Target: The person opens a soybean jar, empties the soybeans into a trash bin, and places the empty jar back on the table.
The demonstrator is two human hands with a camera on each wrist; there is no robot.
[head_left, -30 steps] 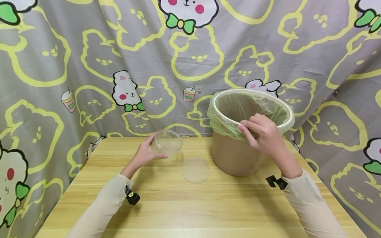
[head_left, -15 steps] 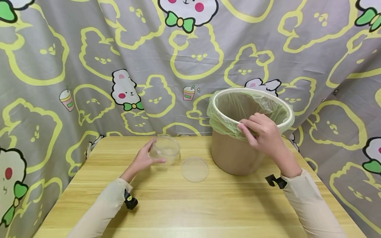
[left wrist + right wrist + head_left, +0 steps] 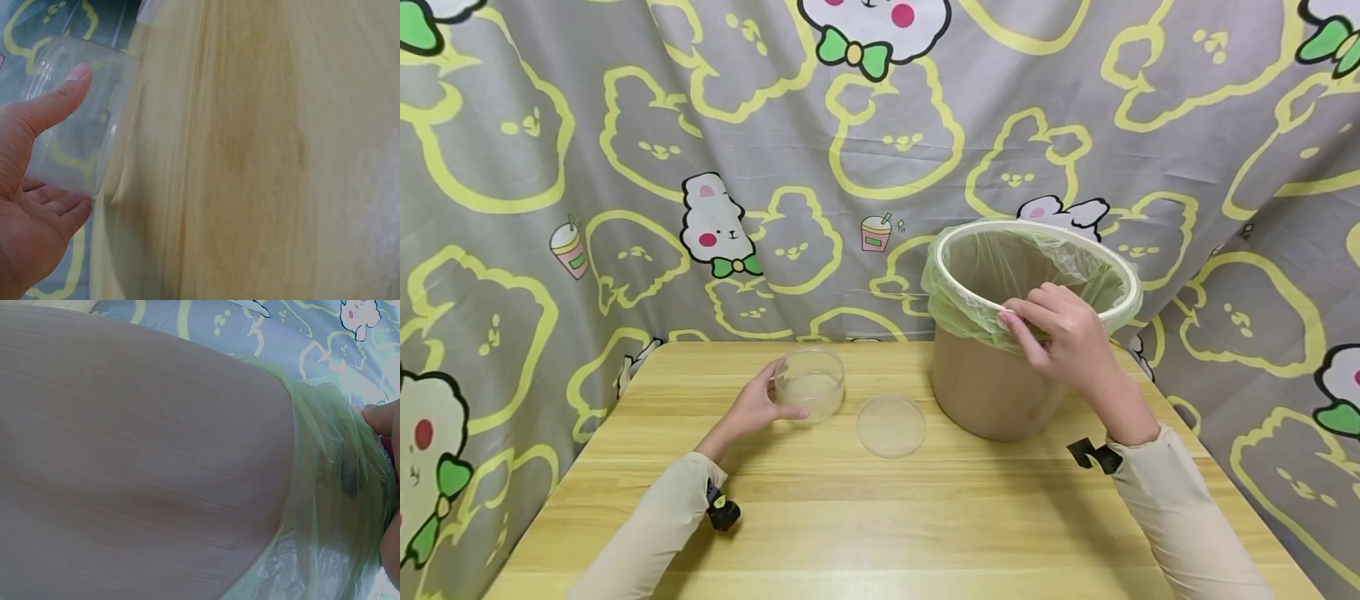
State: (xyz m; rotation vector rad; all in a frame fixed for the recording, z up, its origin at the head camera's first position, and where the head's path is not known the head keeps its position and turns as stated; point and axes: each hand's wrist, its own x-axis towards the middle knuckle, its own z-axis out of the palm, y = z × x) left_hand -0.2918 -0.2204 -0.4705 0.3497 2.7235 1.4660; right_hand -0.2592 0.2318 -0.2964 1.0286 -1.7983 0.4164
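Observation:
My left hand holds a clear round plastic tub by its side, near the table's back left. In the left wrist view the thumb lies along one side of the tub, with curled fingers on the other. Whether its base touches the table, I cannot tell. My right hand pinches the front of the white rim ring of a brown trash bin. A thin green bin liner folds over that rim; the right wrist view shows the liner next to my fingers.
A clear round lid lies flat on the wooden table, between the tub and the bin. Close behind the table's back edge hangs a grey patterned curtain.
The left hand has lowered the tub and shifted it slightly left, bringing it from tilted to nearly upright. My right hand keeps its place on the bin's rim.

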